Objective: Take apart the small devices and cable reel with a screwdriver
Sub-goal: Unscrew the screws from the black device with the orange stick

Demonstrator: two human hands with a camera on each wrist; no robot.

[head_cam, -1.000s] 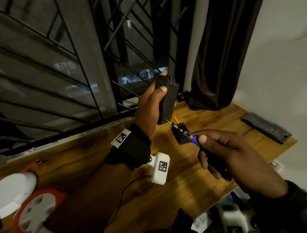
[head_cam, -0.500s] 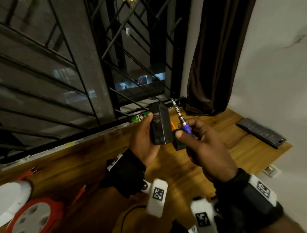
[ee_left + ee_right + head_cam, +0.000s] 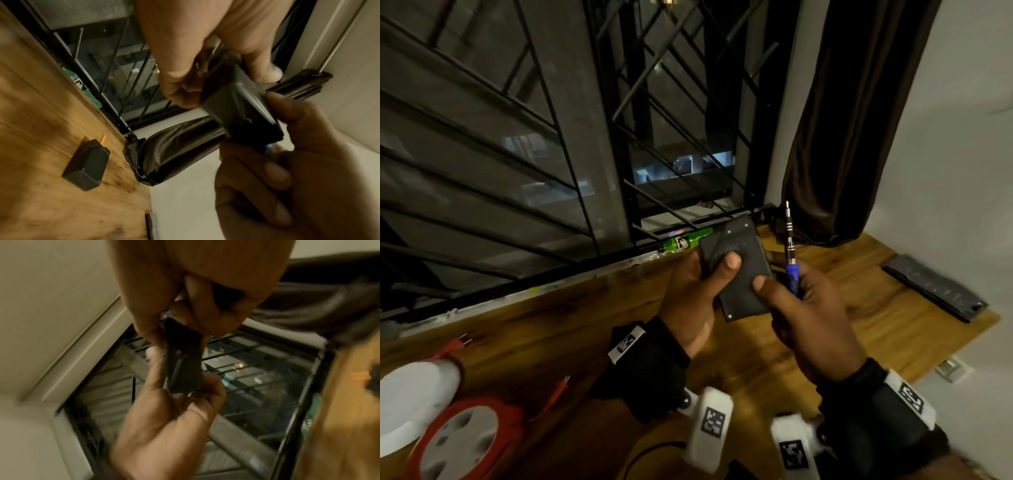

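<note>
A flat black device (image 3: 739,277) with small screws at its corners is held over the wooden table (image 3: 571,329). My left hand (image 3: 717,274) grips its left side, thumb on top. My right hand (image 3: 784,291) holds the blue-handled screwdriver (image 3: 790,246), shaft pointing up and off the device, while its thumb presses the device's right edge. The left wrist view shows the device (image 3: 240,112) pinched between both hands; the right wrist view shows it edge-on (image 3: 183,363). A second small black box (image 3: 86,164) lies on the table. The red and white cable reel (image 3: 465,442) sits at bottom left.
A white round cover (image 3: 410,394) and red plug leads (image 3: 558,394) lie near the reel. A green bottle (image 3: 685,241) lies on the window sill behind a metal grille. A dark curtain (image 3: 835,137) hangs at right. A long black strip (image 3: 935,287) rests by the table's right edge.
The device came down from a raised, upright hold to chest height. The screwdriver tip left the device and now points up. My right thumb has joined the left hand on the device.
</note>
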